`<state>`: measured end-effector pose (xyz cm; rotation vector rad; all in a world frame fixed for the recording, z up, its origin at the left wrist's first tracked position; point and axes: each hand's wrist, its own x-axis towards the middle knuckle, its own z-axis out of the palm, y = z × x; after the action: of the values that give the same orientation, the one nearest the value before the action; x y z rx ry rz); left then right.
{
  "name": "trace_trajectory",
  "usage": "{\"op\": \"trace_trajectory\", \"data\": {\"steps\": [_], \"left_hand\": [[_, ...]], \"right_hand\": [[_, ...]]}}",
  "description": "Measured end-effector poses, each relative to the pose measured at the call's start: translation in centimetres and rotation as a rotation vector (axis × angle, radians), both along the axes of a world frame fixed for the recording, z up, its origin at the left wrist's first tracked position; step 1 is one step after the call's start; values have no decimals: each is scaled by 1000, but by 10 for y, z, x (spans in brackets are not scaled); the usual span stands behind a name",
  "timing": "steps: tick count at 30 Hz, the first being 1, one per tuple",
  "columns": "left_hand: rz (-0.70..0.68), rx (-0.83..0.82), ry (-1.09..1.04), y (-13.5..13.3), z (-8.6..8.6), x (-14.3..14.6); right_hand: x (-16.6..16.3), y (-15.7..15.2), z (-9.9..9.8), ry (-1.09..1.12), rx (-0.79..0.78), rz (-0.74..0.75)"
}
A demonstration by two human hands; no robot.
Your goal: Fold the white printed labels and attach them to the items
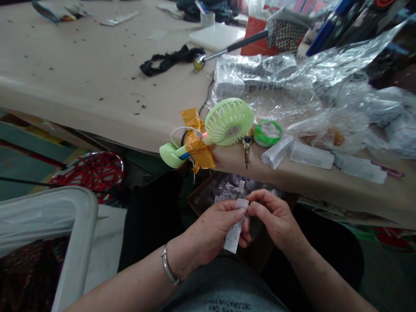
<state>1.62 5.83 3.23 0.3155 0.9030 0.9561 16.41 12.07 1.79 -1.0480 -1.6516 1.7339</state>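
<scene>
A narrow white label strip (233,238) with small printed text is pinched under the thumb of my left hand (214,227), in front of my lap. Its printed end hangs down past the fingers. Thumb and forefinger of my right hand (274,216) are pressed together right beside the strip's upper corner; what lies between those fingertips is too small to make out. Below and behind both hands, an open carton (196,199) holds many small paper labels (234,184).
A green fan (229,122) is taped at the table edge, near a screwdriver-like tool (246,151) and a green tape roll (267,133). Folded label stacks (311,154) and plastic bags (341,104) lie right. A white bin (82,225) and red-corded stool (87,173) stand left.
</scene>
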Motion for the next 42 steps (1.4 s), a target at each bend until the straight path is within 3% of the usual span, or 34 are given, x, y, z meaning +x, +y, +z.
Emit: {"op": "trace_trajectory", "data": {"steps": [3,10,15,23,29,42], "left_hand": [[-1,15,72,4,2,0],[-16,56,202,15,0,1],[4,189,386,30,1,-3],[120,429,826,43,4,-14],[182,476,946,48,4,-17],[125,541,1037,54,2,-22]], "right_hand": [[-6,7,-4,79,-134,-14],[-14,17,-5,85,-170,-5],[-20,27,0,77,-30,-48],[-28,43,11,-77,376,-109],[-32,46,12,-138,438,-136],[-32,52,9,-225,571,-134]]}}
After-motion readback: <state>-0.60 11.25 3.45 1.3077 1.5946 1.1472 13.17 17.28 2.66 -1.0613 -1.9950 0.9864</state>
